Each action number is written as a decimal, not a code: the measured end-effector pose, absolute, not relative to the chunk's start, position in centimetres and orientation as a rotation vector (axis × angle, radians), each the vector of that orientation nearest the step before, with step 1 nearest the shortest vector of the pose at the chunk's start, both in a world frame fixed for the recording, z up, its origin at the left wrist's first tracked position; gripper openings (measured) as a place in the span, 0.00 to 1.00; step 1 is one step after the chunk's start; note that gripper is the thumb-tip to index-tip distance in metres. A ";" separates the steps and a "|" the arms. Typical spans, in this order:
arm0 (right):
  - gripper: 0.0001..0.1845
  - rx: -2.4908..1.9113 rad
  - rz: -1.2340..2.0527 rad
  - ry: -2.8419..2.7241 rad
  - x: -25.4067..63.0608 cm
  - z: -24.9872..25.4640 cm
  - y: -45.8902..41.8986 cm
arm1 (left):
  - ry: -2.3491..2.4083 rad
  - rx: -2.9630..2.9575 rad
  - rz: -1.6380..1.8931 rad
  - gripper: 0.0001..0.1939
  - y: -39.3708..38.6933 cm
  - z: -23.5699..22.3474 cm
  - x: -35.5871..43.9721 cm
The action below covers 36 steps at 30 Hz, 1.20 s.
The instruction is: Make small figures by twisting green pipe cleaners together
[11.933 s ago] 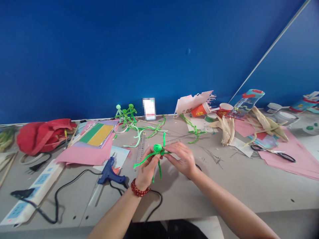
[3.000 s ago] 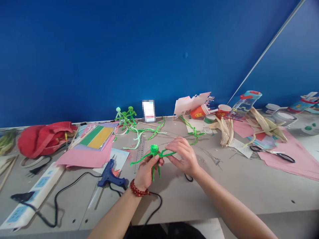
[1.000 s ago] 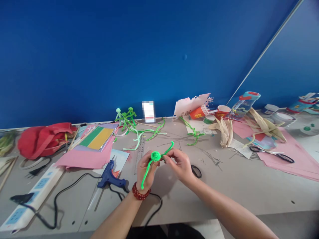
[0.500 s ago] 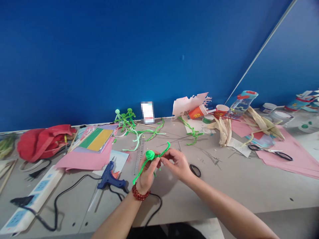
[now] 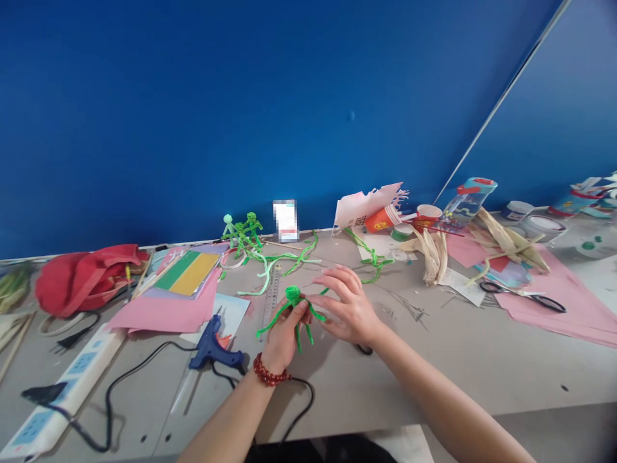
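A bright green pipe-cleaner figure (image 5: 292,300) with a coiled round head and several trailing legs is held above the grey table (image 5: 434,360). My left hand (image 5: 284,334), with a red bead bracelet at the wrist, is closed round the figure just under its head. My right hand (image 5: 346,305) is at the figure's right side, thumb and forefinger on one green leg, the other fingers stretched out. Both hands are near the middle of the table, a little left of centre.
A blue glue gun (image 5: 212,347) with a black cord lies left of my hands, beside a metal ruler (image 5: 270,292), pink paper (image 5: 168,308) and a red bag (image 5: 81,276). Finished green figures (image 5: 243,230), loose pipe cleaners, paper cups (image 5: 383,218), corn husks (image 5: 434,254) and scissors (image 5: 523,296) lie behind and right.
The figure has been turned so its legs hang down and spread. My right hand has loosened, its fingers now stretched out beside the figure instead of pinched tight.
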State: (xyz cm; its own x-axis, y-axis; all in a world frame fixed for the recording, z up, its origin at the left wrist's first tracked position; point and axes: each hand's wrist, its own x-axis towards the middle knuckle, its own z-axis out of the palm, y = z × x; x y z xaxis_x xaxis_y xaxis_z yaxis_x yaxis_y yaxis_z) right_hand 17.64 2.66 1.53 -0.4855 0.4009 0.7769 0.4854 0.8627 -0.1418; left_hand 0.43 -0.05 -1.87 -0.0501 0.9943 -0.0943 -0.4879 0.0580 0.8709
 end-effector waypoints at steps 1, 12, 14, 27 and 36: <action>0.18 -0.636 -0.144 -2.145 17.6 1.5 2.8 | 0.923 0.733 1.397 0.15 -0.1 -1.8 0.4; 0.11 -0.616 -0.028 -2.086 17.5 1.3 2.9 | 1.005 0.970 1.380 0.11 -0.4 -2.2 0.1; 0.09 -0.624 0.030 -2.067 17.5 1.3 3.0 | 1.020 1.057 1.374 0.11 -0.4 -2.2 0.1; 0.05 -0.632 0.185 -1.987 17.3 1.1 3.4 | 1.159 1.406 1.352 0.12 -0.9 -1.3 -0.1; 0.05 -0.724 0.475 -1.880 16.5 0.8 2.6 | 1.128 1.629 1.346 0.11 -1.3 -0.5 -0.1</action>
State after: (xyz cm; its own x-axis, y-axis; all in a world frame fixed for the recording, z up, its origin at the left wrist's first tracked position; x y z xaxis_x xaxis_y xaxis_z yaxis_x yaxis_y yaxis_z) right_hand 16.53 2.59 0.83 -0.2977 0.6712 0.6789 0.2680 0.7413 -0.6154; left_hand -0.07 -1.32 -0.50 0.0678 0.9369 0.3430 0.1739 -0.3497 0.9206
